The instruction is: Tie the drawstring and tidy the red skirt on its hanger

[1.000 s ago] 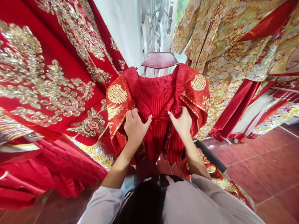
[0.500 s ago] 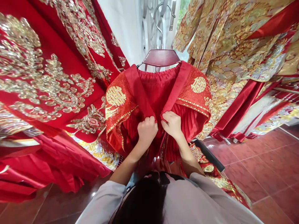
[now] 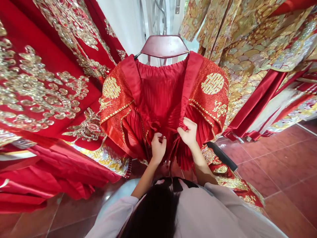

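Note:
A red pleated skirt [image 3: 160,94] with a gathered waistband hangs in front of me from a dark red hanger [image 3: 164,46]. Its glittery red side panels bear round gold embroidered emblems and beaded edges. On the right, my right hand [image 3: 188,131] is closed around the end of the waistband [image 3: 187,86]. My left hand [image 3: 158,147] is just below the left band end, its fingers curled and thumb near them against the red cloth. What lies between those fingers is hidden. Thin red ties dangle between the two hands.
Red dresses with silver-gold beading [image 3: 56,89] hang at the left. Gold scale-patterned garments [image 3: 247,59] hang at the right. A black bar [image 3: 223,157] and red-gold cloth [image 3: 232,178] are low at the right, above the red tiled floor [image 3: 284,165].
My left hand has come off the left band end and moved down. My right hand keeps its hold, slightly farther right. The two band ends have spread apart, and the skirt appears closer.

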The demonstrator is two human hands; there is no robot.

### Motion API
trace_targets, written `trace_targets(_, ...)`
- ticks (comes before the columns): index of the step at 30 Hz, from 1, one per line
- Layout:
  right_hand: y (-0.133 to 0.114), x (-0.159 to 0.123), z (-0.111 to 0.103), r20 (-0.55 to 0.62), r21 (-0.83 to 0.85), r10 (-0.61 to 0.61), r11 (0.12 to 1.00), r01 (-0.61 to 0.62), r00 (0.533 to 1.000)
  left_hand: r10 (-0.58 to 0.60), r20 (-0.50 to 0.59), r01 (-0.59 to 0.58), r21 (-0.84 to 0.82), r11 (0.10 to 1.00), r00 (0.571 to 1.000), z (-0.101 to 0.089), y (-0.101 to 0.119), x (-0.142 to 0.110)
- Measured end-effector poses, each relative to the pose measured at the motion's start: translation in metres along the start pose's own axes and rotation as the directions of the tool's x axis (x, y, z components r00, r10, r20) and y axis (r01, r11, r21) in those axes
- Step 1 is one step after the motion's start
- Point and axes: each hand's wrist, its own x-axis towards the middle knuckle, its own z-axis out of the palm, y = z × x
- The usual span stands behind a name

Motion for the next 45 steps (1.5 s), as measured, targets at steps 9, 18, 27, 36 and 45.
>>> trace_targets(9,-0.003,-0.005,0.003,-0.019,-0.091,-0.013,0.996,0.011,1.000,-0.068,0.096,0.054,0.145,0.988,0.993,0.052,-0.039,0.031)
trace_targets(18,-0.023,-0.042,-0.015,0.101,-0.410,0.175,0.904,-0.119,0.979,0.019,0.318,-0.081,0.183,0.980,0.948,-0.010,-0.023,-0.084)
trace_targets(27,-0.024,-0.133,0.008,0.418,-0.439,0.549,0.820,-0.368,0.724,-0.049,0.350,-0.058,0.288,0.956,0.935,-0.020,-0.024,-0.083)
trace_targets(36,-0.018,-0.130,0.012,0.465,-0.352,0.629,0.777,-0.522,0.623,-0.024,0.366,-0.079,0.264,0.961,0.930,-0.019,-0.022,-0.083)
trace_targets(45,-0.024,-0.138,0.036,0.493,0.030,0.798,0.382,-0.924,0.346,-0.058,0.333,-0.051,0.310,0.949,0.941,-0.018,-0.029,-0.086)
